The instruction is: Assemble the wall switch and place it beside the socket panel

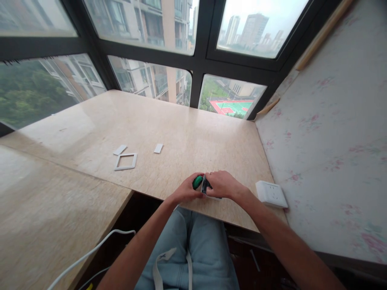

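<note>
Forearms [142,241]: bare, reaching up from seven and about four o'clock, over soft, pale blue trousers [208,241] with a flat white drawstring [157,270].
Left hand [188,188]: thumb and fingers bowed in a C, a smooth, rounded green object [197,182] in the gap; how firmly they grip, I cannot tell.
Right hand [223,183]: fingers bent and closed on a dark, boxy piece [204,186], which sits under its fingertips at nine o'clock, and at three o'clock from the green object.
Counter [205,137]: glossy, beige, mottled like stone.
Plastic-looking parts: at nine to ten o'clock, a square white frame [135,161] with a thin white plate [120,150] at its upper edge; at ten, another white rectangle [158,148].
Socket box [273,195]: white, chunky, at three to four o'clock beside flowered wallpaper [326,141].
</note>
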`<action>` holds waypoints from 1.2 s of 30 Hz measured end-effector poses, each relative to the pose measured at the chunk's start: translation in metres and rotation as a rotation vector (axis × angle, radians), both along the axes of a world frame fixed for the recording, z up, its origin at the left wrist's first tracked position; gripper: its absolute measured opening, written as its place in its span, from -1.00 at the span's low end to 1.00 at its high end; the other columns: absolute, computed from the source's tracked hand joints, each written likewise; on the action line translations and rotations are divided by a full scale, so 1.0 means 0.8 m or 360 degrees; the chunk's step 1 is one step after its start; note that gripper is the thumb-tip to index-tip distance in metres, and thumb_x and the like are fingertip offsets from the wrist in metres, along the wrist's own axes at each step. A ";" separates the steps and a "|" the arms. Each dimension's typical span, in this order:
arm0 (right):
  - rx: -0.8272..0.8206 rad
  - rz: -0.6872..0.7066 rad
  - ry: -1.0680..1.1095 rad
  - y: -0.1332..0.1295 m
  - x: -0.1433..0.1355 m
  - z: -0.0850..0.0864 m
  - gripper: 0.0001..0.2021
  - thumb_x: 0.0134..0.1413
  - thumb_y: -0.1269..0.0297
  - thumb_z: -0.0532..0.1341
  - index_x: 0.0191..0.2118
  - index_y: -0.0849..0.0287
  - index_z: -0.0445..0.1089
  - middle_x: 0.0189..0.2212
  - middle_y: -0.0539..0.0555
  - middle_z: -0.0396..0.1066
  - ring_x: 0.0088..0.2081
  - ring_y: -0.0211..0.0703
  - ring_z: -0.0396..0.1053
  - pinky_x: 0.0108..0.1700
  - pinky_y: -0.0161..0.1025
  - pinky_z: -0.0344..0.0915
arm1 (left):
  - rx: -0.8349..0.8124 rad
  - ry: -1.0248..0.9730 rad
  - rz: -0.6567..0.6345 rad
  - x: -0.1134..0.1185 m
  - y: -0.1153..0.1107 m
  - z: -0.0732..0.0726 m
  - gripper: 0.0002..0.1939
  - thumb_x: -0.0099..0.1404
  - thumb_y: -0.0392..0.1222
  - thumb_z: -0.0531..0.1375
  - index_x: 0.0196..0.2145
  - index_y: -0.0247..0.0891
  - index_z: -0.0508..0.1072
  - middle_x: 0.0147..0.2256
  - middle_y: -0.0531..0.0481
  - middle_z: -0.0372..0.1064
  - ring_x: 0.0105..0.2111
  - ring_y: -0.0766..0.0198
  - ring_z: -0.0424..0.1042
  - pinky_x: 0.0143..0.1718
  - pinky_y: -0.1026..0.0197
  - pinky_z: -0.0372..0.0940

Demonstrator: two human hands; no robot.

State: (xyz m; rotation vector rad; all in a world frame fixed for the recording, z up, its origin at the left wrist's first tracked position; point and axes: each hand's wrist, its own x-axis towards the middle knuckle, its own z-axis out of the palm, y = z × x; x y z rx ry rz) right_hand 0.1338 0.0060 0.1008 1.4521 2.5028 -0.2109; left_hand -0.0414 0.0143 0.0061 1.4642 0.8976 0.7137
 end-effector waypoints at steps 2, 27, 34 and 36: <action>0.0015 -0.0013 0.0026 0.000 0.004 -0.001 -0.70 0.13 0.17 0.16 -0.14 0.26 0.48 -0.25 0.30 0.59 -0.24 0.15 0.56 -0.28 -0.16 0.31 | -0.0011 0.0000 0.0024 0.000 -0.001 0.005 -0.17 -0.17 -0.35 0.44 0.12 -0.26 0.38 0.06 -0.14 0.43 0.06 0.00 0.41 0.11 0.03 0.31; 0.0395 -0.0232 0.1576 -0.032 0.077 -0.153 -0.41 0.33 0.01 0.12 0.38 0.05 0.11 0.37 0.21 0.12 0.40 0.07 0.05 0.39 0.19 0.08 | -0.0351 -0.0162 0.0880 0.017 0.057 0.011 -0.66 0.26 -0.32 0.18 0.00 -0.32 0.32 -0.19 -0.08 0.40 -0.43 0.32 0.54 -0.34 0.21 0.50; 0.0354 -0.0174 0.1505 -0.035 0.076 -0.146 -0.19 0.18 -0.15 0.23 0.43 0.03 -0.02 0.39 0.23 0.07 0.42 0.14 0.00 0.40 0.20 0.05 | 0.0128 0.0273 0.0909 0.033 0.078 -0.008 -0.53 0.20 -0.29 0.28 0.07 -0.27 0.37 -0.09 -0.13 0.46 -0.51 0.34 0.47 -0.42 0.22 0.43; 0.0339 -0.0093 0.1438 -0.035 0.076 -0.144 0.05 -0.02 -0.26 0.32 0.46 0.04 -0.13 0.42 0.26 -0.03 0.44 0.22 -0.09 0.40 0.25 0.02 | 0.0413 0.0507 0.0904 0.037 0.082 -0.009 -0.56 0.20 -0.28 0.27 0.06 -0.29 0.41 -0.10 -0.14 0.49 -0.40 0.26 0.51 -0.32 0.19 0.43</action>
